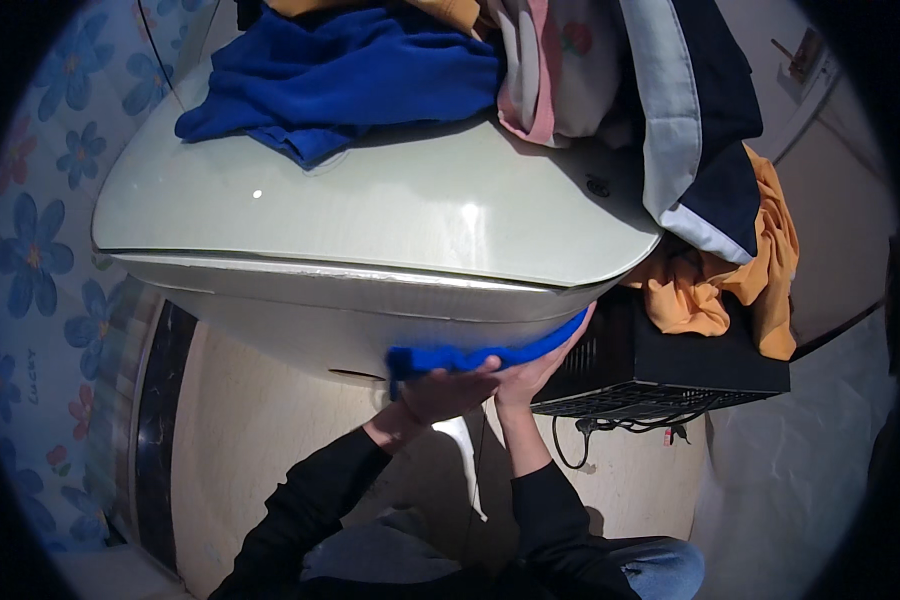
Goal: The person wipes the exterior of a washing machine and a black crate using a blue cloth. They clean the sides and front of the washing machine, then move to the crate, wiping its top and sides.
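Observation:
A bright blue cloth (pixel 457 360) is pressed against the lower front of a large white appliance (pixel 360 210) with a curved top face. Palm in, my left hand (pixel 444 395) bears on the cloth's lower edge. To its right, my right hand (pixel 529 379) spreads along the cloth up towards the appliance's right corner. The two hands meet near the middle, and the cloth hides most of the fingers of my right hand. The cloth's left end stands out past my left hand, by a dark slot (pixel 356 374) in the appliance.
On the appliance lie a darker blue garment (pixel 360 71), a pink-edged garment (pixel 570 67) and a navy and grey garment (pixel 720 150). An orange garment (pixel 690 300) hangs over a black slatted box (pixel 709 360) with a cable (pixel 586 427). Flowered wallpaper (pixel 34 255) covers the left side.

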`<state>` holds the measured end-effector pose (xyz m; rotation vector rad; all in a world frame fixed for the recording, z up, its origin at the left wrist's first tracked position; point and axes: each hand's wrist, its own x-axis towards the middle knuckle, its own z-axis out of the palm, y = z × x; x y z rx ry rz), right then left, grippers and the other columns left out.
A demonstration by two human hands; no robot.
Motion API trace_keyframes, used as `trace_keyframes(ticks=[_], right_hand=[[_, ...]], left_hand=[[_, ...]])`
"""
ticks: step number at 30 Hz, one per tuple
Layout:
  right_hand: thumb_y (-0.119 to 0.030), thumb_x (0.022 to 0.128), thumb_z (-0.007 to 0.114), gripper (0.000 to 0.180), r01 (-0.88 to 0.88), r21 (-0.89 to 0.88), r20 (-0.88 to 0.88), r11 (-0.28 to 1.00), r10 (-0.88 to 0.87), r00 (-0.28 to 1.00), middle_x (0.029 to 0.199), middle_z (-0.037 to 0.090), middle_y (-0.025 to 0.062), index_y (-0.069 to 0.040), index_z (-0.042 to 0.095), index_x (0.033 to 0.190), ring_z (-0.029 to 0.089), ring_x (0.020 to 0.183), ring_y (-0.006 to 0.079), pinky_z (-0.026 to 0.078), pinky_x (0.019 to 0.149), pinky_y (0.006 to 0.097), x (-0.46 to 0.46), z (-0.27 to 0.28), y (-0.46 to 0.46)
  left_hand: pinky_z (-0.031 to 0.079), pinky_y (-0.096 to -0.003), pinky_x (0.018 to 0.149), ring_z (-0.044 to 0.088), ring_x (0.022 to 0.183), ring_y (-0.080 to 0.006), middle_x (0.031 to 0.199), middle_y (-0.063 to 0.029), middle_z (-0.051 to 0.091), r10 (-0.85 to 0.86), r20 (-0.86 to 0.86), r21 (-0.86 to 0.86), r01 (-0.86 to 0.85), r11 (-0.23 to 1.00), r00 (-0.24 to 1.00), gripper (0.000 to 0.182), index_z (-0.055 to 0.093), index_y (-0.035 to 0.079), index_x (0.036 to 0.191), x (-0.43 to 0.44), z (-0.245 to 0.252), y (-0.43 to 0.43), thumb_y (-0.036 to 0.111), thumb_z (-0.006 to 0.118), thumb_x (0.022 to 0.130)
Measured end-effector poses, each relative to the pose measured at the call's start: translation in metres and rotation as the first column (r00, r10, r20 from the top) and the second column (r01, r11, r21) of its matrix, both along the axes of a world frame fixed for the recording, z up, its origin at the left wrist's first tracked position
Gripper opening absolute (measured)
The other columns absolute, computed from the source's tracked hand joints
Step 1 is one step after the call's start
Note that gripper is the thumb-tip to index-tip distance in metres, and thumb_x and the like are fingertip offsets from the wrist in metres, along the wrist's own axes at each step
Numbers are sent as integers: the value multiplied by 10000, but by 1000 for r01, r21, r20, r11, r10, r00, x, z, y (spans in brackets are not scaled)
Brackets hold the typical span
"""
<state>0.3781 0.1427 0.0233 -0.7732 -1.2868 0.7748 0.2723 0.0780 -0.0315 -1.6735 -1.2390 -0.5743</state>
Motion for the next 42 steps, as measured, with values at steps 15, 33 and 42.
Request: trace_keyframes(ticks=[15,33,42], right_hand=[[-748,951,415,1052,-12,-45,44,999,14,999,1672,96,186,-81,-33,1631,221,1514,322,229,1208,482,-3,7,-20],[-682,998,381,915,128,353,294,927,-240,925,1659,49,299,-101,69,1633,125,1522,492,154,1182,648,-10,-47,-25],[-641,1005,342,822,150,690,275,709,-448,851,1625,219,240,-53,269,1574,184,1517,451,185,1212,584,-12,131,3]], left_hand=[[-131,-627,1189,11,1578,-329,1665,-43,243,41,95,45,-45,998,995,562,452,332,1503,-23,28,-20,509,524,974],[-57,-503,1257,-14,1581,-299,1706,-23,156,75,84,154,-88,984,994,537,439,346,1536,-44,19,-18,531,377,1036],[-69,-624,1234,162,1550,-375,1485,66,543,-56,327,392,-82,916,943,522,510,354,1443,-25,173,10,623,447,1000]])
